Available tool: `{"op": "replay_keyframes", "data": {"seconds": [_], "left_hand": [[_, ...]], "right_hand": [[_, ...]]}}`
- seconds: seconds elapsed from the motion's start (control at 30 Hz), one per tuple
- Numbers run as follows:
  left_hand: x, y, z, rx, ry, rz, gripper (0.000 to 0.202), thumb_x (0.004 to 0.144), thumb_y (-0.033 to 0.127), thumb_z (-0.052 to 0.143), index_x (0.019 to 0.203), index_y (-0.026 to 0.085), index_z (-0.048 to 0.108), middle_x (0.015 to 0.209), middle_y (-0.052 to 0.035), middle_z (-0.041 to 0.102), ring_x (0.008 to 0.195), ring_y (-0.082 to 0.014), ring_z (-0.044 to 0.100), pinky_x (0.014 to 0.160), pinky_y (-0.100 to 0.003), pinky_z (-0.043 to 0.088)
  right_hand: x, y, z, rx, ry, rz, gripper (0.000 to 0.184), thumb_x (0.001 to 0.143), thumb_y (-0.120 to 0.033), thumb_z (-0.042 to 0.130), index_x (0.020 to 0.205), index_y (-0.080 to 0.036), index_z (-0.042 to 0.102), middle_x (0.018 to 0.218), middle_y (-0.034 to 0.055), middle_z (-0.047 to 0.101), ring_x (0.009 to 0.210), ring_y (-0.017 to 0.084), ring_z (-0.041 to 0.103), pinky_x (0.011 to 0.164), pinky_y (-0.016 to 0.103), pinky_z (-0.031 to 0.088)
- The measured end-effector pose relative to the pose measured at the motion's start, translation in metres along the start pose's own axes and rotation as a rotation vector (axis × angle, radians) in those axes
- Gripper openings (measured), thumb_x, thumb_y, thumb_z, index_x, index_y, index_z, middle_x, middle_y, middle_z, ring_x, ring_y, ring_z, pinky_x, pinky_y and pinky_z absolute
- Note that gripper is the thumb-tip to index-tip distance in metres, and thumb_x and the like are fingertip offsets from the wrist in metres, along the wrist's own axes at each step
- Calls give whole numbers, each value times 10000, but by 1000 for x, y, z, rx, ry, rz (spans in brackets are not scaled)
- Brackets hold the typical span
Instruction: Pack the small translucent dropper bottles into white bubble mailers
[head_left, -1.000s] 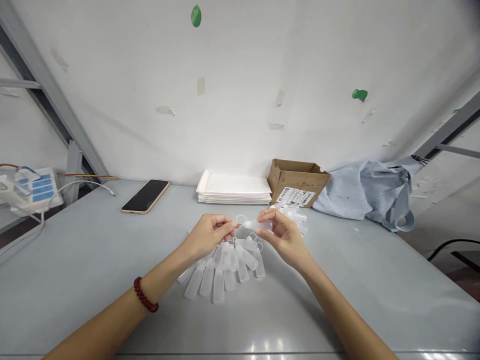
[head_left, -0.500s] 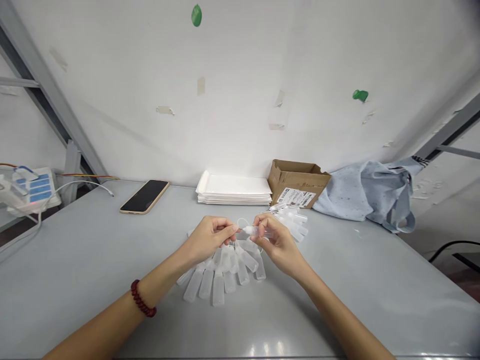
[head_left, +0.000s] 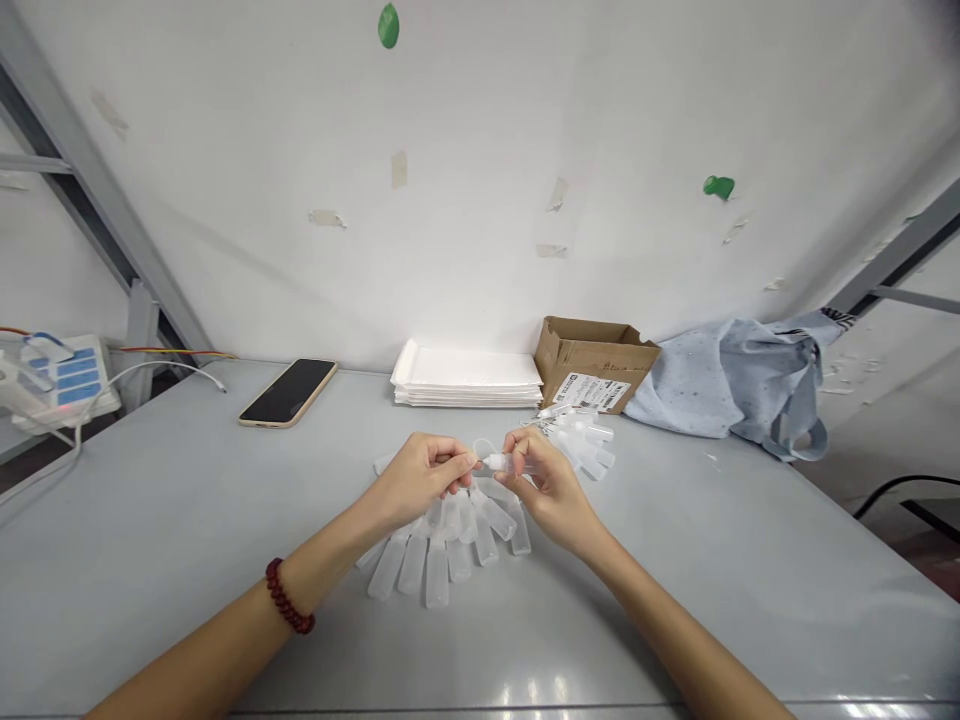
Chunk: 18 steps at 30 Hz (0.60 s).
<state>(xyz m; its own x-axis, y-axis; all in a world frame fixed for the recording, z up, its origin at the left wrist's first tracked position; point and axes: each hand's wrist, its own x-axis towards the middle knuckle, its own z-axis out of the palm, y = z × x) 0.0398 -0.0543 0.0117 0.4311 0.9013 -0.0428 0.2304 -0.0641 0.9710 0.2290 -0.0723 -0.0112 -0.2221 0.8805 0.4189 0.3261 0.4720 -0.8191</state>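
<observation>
My right hand [head_left: 545, 485] is closed around a small translucent squeeze bottle [head_left: 497, 462], its nozzle pointing left. My left hand [head_left: 431, 475] pinches a tiny part right at the nozzle tip; the fingertips mostly hide it. A thin clear loop [head_left: 484, 445] arches above the nozzle. Beneath both hands lies a fanned bunch of similar empty-looking bottles [head_left: 437, 575] on the grey table. Behind my right hand, a second cluster of bottles [head_left: 585, 440] lies in front of the cardboard box.
A stack of white padded envelopes [head_left: 465, 378] stands against the wall beside an open cardboard box [head_left: 592, 365]. To the right lies a light blue cloth bag [head_left: 720, 380]. A phone [head_left: 291, 392] rests at left, near a power strip [head_left: 67, 380] with cables.
My right hand with the bottle has shifted slightly left, bringing the nozzle closer to my left fingertips. The left hand stays nearly where it was.
</observation>
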Motion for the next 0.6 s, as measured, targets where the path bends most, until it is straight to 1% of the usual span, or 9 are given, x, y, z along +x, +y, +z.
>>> {"op": "replay_keyframes", "data": {"seconds": [0.17, 0.37, 0.43, 0.6], "left_hand": [[-1, 2, 0, 1, 3, 6, 276, 801, 366, 546, 632, 154, 601, 645, -8, 595, 578, -111, 483, 579, -233, 396], [-2, 15, -13, -19, -33, -50, 293, 802, 369, 549, 660, 144, 671, 687, -36, 651, 571, -106, 502, 536, -224, 389], [-3, 18, -16, -12, -26, -63, 295, 804, 363, 548, 657, 144, 680, 699, -39, 660, 563, -99, 500, 538, -223, 392], [-2, 19, -16, 1, -11, -75, 270, 791, 361, 580, 657, 146, 674, 690, -31, 653, 571, -95, 502, 523, -211, 386]], "right_hand": [[0, -1, 0, -12, 4, 2, 213, 796, -209, 579, 667, -214, 410, 897, 36, 505, 837, 167, 506, 627, 269, 403], [1, -6, 1, 62, -10, 49, 199, 806, -239, 584, 681, -215, 431, 910, 38, 518, 861, 171, 513, 641, 270, 403], [1, -8, 1, 78, -6, 60, 197, 808, -239, 587, 687, -215, 434, 912, 36, 516, 872, 170, 510, 642, 266, 398], [1, -8, 0, 90, 3, 60, 194, 806, -234, 590, 690, -213, 435, 920, 34, 515, 877, 165, 508, 648, 260, 398]]}}
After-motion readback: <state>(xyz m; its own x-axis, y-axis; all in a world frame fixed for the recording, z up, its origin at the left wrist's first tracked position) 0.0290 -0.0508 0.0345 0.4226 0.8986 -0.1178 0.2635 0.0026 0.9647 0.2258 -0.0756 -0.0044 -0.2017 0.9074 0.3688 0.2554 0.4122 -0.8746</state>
